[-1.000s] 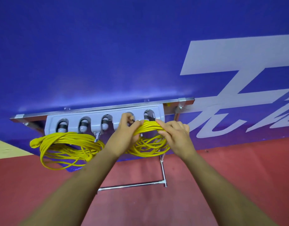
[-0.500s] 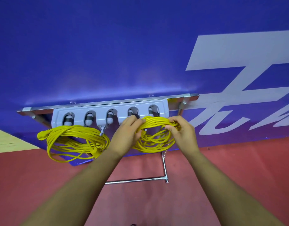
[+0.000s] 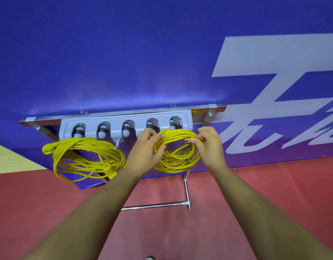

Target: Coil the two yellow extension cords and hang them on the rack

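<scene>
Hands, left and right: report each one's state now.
Left hand: closed, gripping the right yellow cord coil.
Right hand: closed, pinching the same coil.

Bright yellow all through the left coiled cord [image 3: 90, 143], plug ends included — same plain yellow on the right coiled cord [image 3: 177, 133]. Plain pale grey-blue on the rack [image 3: 128, 118]; lighter grey on its rollers [image 3: 77, 135], each crossed by one dark band. Shines silvery along the metal bar [image 3: 49, 118] above the rack, and likewise on the chrome tube [image 3: 156, 205] lower down. Deep blue-violet across the banner [image 3: 124, 53], paler and glossy just over the bar, broken at the right by big lilac-white lettering [image 3: 265, 57]. Dull red over the floor [image 3: 237, 212], faintly mottled. Pale yellow, wood-like, on the patch [image 3: 8, 156] at far left.
</scene>
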